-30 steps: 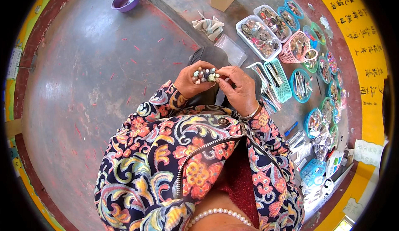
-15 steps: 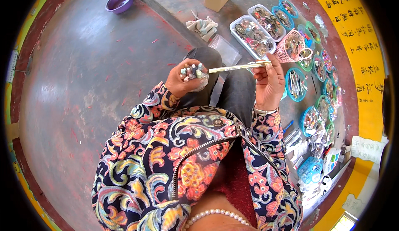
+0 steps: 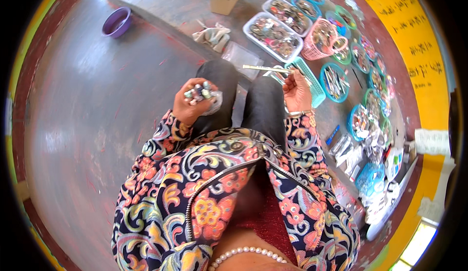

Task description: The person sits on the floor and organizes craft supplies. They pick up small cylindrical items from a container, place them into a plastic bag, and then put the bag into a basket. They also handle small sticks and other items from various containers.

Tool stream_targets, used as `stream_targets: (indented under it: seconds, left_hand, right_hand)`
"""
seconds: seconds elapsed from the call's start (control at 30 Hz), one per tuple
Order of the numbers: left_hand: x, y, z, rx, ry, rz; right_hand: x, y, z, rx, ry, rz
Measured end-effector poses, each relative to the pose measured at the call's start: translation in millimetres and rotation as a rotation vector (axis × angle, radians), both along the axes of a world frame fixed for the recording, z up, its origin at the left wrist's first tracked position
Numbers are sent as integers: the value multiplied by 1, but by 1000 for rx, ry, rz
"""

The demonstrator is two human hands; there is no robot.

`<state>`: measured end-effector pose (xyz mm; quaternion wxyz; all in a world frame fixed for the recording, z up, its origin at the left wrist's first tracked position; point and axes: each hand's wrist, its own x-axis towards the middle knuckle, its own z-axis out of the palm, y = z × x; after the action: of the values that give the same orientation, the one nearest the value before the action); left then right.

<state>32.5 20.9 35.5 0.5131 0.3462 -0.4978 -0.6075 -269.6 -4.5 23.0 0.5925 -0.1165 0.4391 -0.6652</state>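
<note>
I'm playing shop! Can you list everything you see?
Basin: one, purple, upper left
Box: one, brown, top middle
Cloth: one, whitish, below box
Plastic bag: one, clear, above centre
Trays: two, white, right of cloth
Handled basket: one, pink, beside trays
Long basket: one, teal, below pink basket
Round baskets: many, blue or green, right
Marker-like stick: one, blue, lower right
Packets: several, clear, lower right
Floor: one, grey, throughout
Wall band: one, yellow, far right
Pen-like sticks: several, mixed, left hand
Thin stick: one, pale, right hand
Jacket: one, floral, on person
Trousers: one pair, dark, middle
Necklace: one, white, bottom
Hands: two, bare, flanking trousers
</note>
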Motion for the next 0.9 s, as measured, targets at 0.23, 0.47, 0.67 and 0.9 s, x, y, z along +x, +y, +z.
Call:
stream_targets:
  seconds: [0.23,0.47,0.67,0.9]
  left_hand:
    - [-7,-1,18,-9,-97,17]
    - [-8,-2,25,29,-109,21]
    - [-6,-2,27,-2,-151,18]
    - [-10,-11,28,-163,-325,75]
  right_hand:
    - [-127,28,-115,195,-47,-349]
    - [-198,49,-173,404,-57,-499]
    - [-230,-14,-177,381,-26,-484]
    - [-261,-40,-180,578,338,-155]
